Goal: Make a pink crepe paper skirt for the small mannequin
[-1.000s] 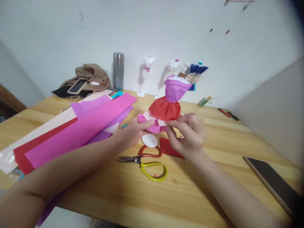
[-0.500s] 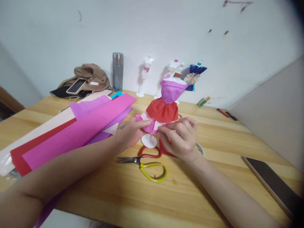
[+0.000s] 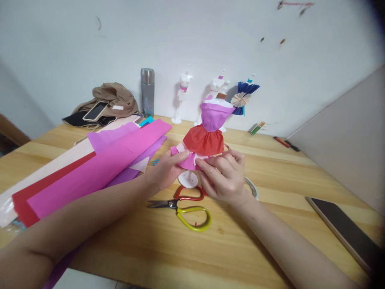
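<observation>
Head view: the white tag point(image 3: 118, 107) on the brown cloth point(image 3: 128, 96) is too small to read. Above the scissors point(image 3: 171, 204), the left hand point(image 3: 165, 170) clasps the hem of the dress point(image 3: 204, 138), the right hand point(image 3: 225, 174) pinching its pale pink strip point(image 3: 197, 157). Since a second ago, a silvery ring point(image 3: 254, 188) has appeared beside the right wrist.

Wood table point(image 3: 294, 176), scissors point(image 3: 173, 204) laid at 6 o'clock, paper point(image 3: 102, 164) piled at 9, bottle point(image 3: 147, 94) at 11, phone point(image 3: 339, 229) at 4
</observation>
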Action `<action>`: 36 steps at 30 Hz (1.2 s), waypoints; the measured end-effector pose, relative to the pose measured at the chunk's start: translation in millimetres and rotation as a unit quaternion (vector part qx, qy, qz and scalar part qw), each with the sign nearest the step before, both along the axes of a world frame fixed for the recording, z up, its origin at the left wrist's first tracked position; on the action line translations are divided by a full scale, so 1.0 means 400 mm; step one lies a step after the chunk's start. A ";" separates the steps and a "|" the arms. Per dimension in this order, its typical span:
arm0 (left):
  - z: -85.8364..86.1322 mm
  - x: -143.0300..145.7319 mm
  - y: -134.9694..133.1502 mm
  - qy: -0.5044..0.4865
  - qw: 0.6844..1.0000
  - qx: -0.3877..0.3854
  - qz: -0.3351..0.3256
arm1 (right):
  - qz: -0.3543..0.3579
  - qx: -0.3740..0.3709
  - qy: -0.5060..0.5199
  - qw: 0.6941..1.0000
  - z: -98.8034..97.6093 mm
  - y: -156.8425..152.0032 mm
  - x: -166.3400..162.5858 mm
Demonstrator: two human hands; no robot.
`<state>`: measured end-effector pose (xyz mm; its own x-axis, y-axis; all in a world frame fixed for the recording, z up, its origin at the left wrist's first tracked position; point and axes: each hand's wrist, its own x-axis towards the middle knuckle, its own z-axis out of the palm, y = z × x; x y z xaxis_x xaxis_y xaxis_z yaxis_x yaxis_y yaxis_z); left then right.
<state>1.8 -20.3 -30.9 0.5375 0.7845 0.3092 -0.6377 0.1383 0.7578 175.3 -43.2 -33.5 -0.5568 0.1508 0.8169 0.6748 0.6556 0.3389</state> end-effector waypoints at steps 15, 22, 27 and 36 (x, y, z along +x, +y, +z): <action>0.006 0.004 -0.020 0.036 0.998 -0.051 0.032 | 0.052 -0.019 0.027 0.998 0.007 -0.013 -0.001; -0.013 0.001 -0.019 0.034 0.996 -0.065 0.058 | 0.044 -0.219 0.416 0.882 0.004 0.016 0.026; -0.037 -0.002 -0.020 0.080 0.988 -0.101 0.083 | 0.062 -0.328 0.540 0.773 -0.036 0.074 0.043; -0.085 0.023 0.088 0.302 0.943 -0.108 0.088 | 0.051 -0.512 0.494 0.701 -0.070 0.111 -0.002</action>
<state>10.9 15.0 -64.9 0.4205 0.8873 -0.1896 -0.1264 0.2642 0.9561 174.7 1.3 -61.3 0.1528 0.9404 0.3037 0.1805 0.2755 -0.9442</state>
